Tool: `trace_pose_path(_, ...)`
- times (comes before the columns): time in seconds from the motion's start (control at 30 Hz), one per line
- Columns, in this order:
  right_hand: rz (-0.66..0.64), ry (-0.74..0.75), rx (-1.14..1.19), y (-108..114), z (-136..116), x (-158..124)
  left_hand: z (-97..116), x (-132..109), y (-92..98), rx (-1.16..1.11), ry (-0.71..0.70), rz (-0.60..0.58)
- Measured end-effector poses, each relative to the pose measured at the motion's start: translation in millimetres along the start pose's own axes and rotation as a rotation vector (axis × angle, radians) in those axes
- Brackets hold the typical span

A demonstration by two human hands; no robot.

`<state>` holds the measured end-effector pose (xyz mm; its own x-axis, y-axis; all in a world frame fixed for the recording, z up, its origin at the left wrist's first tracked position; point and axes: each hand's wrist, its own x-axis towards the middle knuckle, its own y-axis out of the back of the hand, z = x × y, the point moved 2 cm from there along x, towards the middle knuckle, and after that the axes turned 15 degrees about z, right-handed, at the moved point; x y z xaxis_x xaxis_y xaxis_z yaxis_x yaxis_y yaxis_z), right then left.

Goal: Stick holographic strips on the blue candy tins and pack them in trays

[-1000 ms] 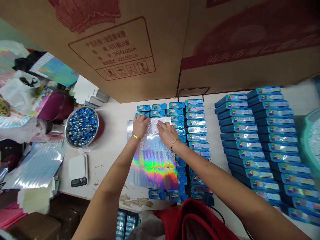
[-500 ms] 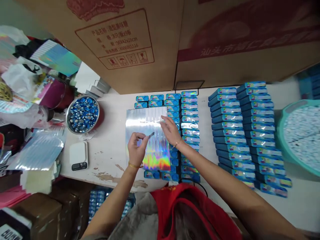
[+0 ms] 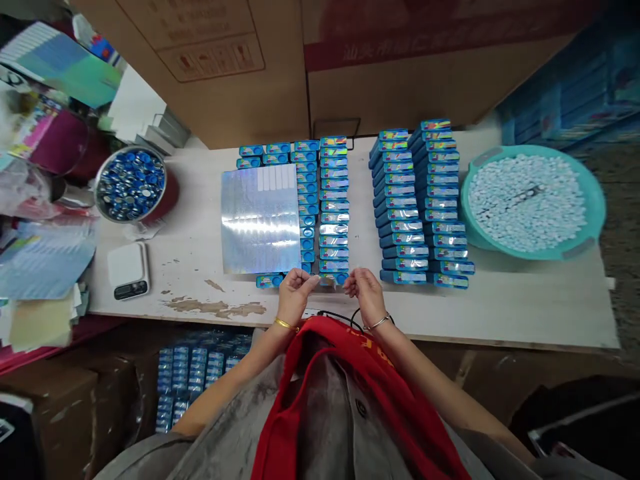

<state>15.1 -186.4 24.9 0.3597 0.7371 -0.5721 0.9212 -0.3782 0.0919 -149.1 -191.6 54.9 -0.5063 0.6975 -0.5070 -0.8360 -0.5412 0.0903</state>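
Left hand and right hand are now off the silver sheet, by the bench's near edge — left pinching a small strip, right curled (hold unclear) — probably close for control.

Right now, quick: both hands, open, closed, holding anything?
Left hand: pinched closed; anything held is too small to tell.
Right hand: curled; whether it holds anything cannot be told.

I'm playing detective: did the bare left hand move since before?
Yes, the left hand moved from above the shiny silver rectangular sheet toward the front of the white table.
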Motion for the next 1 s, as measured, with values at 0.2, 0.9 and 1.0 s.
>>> trace_pose_path(0.2,-0.137,-0.210,0.069,24.2,21.1,-9.8,-18.8,-23.4,-16.0,0.009,-0.038,-0.039)
trace_pose_path(0.9,-0.088,0.536,-0.483,34.7,52.8,55.6,-57.7,-10.4,-49.6,0.947,-0.494,0.217)
trace_pose_path(1.0,-0.111,0.528,-0.505,34.8,60.5,62.2,-60.1,-9.4,-51.0,1.022,-0.528,0.229)
